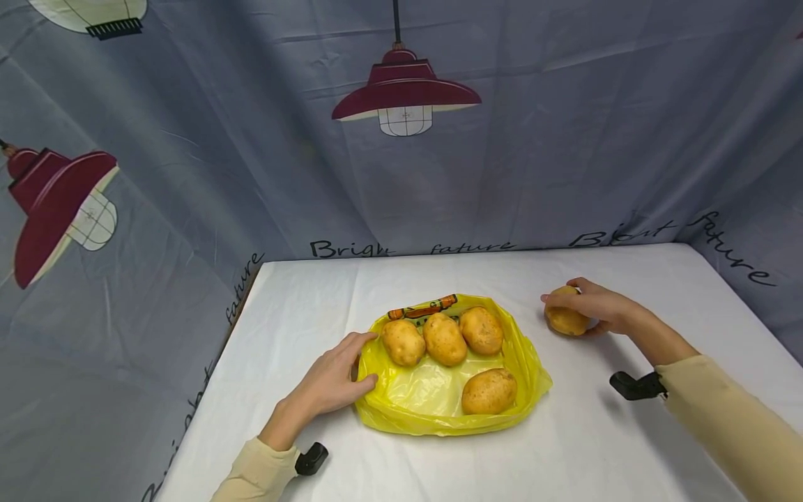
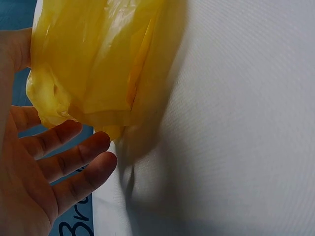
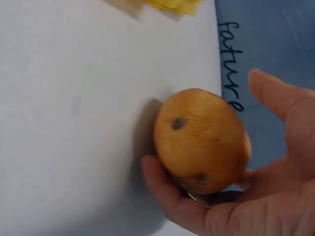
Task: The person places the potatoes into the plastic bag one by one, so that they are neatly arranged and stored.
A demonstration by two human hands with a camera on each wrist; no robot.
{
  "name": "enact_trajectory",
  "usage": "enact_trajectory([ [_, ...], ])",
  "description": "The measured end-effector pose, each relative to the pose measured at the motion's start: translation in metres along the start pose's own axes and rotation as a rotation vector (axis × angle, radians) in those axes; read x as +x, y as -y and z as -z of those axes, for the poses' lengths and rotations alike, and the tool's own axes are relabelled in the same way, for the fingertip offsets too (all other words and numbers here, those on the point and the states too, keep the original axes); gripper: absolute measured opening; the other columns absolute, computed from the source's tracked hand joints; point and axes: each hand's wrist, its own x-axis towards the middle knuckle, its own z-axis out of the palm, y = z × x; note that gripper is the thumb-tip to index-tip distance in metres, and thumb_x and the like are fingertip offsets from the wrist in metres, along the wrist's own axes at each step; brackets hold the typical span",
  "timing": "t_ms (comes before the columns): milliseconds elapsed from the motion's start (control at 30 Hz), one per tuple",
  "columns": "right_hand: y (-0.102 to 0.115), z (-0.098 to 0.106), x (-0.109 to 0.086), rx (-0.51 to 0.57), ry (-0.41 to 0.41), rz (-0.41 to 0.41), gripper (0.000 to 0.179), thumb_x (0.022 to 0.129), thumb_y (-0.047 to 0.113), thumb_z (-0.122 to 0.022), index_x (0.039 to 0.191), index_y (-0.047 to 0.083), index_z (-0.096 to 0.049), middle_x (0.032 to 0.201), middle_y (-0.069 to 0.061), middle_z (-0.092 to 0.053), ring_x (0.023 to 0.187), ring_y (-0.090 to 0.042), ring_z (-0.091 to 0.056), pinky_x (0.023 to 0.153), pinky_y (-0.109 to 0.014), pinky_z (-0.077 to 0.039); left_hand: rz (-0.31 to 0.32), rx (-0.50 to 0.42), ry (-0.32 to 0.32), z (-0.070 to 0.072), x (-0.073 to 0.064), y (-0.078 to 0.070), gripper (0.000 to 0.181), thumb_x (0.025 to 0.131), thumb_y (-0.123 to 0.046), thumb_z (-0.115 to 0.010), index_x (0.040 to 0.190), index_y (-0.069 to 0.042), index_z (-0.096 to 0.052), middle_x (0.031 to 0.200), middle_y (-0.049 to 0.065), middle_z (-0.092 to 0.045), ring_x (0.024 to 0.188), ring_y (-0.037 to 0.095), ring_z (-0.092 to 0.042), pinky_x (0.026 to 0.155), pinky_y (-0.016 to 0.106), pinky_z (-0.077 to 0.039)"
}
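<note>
At the right of the table, my right hand (image 1: 592, 305) holds a potato (image 1: 564, 314), its fingers curled about it. Dark spots mark this potato (image 3: 202, 140) in the right wrist view. My left hand (image 1: 332, 373) rests at the left rim of an open yellow plastic bag (image 1: 533, 362), thumb and index finger at the edge. In the left wrist view, its other fingers (image 2: 81, 160) spread loosely beside the bag (image 2: 98, 59), and parts of the thumb and index finger are hidden behind it. Several potatoes lie inside: three along the back (image 1: 445, 339) and one (image 1: 489, 392) at the front right.
A white cloth (image 1: 301, 300) covers the table. Behind and at the sides hangs a grey-blue curtain (image 1: 533, 174) printed with lamps and lettering. An orange and black print (image 1: 422, 307) shows on the bag's back rim. Black wrist mounts (image 1: 636, 385) stick out from both sleeves.
</note>
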Motion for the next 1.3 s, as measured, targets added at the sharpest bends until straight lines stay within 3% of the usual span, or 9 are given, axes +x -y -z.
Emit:
enact_trajectory([
  [167, -0.003, -0.008, 0.004, 0.022, -0.061, 0.042, 0.084, 0.097, 0.038, -0.062, 0.149, -0.008, -0.016, 0.132, -0.033, -0.036, 0.105, -0.037, -0.051, 0.076, -0.045, -0.056, -0.005, -0.004, -0.002, -0.001, 0.0, 0.0, 0.066, 0.084, -0.033, -0.069, 0.144, -0.014, -0.051, 0.133, -0.003, -0.056, 0.111, 0.015, -0.059, 0.094, 0.041, -0.048],
  [267, -0.004, -0.009, 0.004, 0.052, -0.066, 0.049, 0.082, 0.097, 0.038, -0.062, 0.149, -0.007, -0.018, 0.131, -0.032, -0.037, 0.103, -0.035, -0.052, 0.076, -0.044, -0.056, -0.004, -0.006, 0.0, -0.002, 0.0, 0.0, 0.066, 0.083, -0.033, -0.069, 0.144, -0.014, -0.051, 0.134, -0.003, -0.056, 0.11, 0.015, -0.059, 0.094, 0.041, -0.048],
  [533, -0.007, -0.016, 0.003, 0.315, -0.01, 0.047, 0.08, 0.097, 0.038, -0.062, 0.151, -0.003, -0.02, 0.133, -0.026, -0.036, 0.103, -0.029, -0.052, 0.084, -0.044, -0.056, 0.0, 0.001, 0.0, -0.002, -0.001, 0.0, 0.066, 0.084, -0.034, -0.069, 0.145, -0.016, -0.05, 0.135, -0.004, -0.056, 0.112, 0.016, -0.059, 0.095, 0.041, -0.049],
  [700, -0.007, -0.017, 0.0, 0.514, 0.068, 0.079, 0.071, 0.1, 0.033, -0.058, 0.15, 0.002, -0.018, 0.132, -0.023, -0.033, 0.102, -0.027, -0.054, 0.084, -0.044, -0.056, -0.004, 0.002, -0.005, -0.001, -0.001, 0.001, 0.066, 0.084, -0.034, -0.069, 0.145, -0.016, -0.05, 0.134, -0.004, -0.056, 0.11, 0.015, -0.059, 0.094, 0.041, -0.049],
  [967, -0.003, -0.013, -0.008, 0.805, 0.187, 0.083, 0.037, 0.103, 0.026, -0.053, 0.134, 0.017, -0.034, 0.124, -0.015, -0.039, 0.101, -0.025, -0.057, 0.085, -0.041, -0.056, -0.006, 0.0, -0.01, -0.002, -0.002, 0.002, 0.067, 0.083, -0.034, -0.068, 0.145, -0.015, -0.05, 0.134, -0.004, -0.056, 0.111, 0.017, -0.059, 0.095, 0.041, -0.048],
  [1133, 0.002, -0.015, -0.014, 0.852, 0.216, 0.088, 0.035, 0.103, 0.024, -0.051, 0.134, 0.018, -0.035, 0.125, -0.014, -0.04, 0.103, -0.026, -0.057, 0.087, -0.042, -0.055, -0.005, 0.002, -0.011, -0.002, -0.002, 0.001, 0.066, 0.084, -0.034, -0.068, 0.145, -0.016, -0.05, 0.134, -0.004, -0.056, 0.111, 0.017, -0.059, 0.095, 0.041, -0.048],
  [1300, 0.012, -0.019, -0.022, 0.829, 0.231, 0.108, 0.037, 0.104, 0.024, -0.051, 0.136, 0.018, -0.035, 0.127, -0.016, -0.038, 0.104, -0.027, -0.055, 0.087, -0.042, -0.055, -0.006, 0.002, -0.01, -0.002, -0.001, 0.001, 0.066, 0.084, -0.034, -0.069, 0.145, -0.015, -0.05, 0.134, -0.003, -0.056, 0.111, 0.017, -0.06, 0.095, 0.041, -0.048],
])
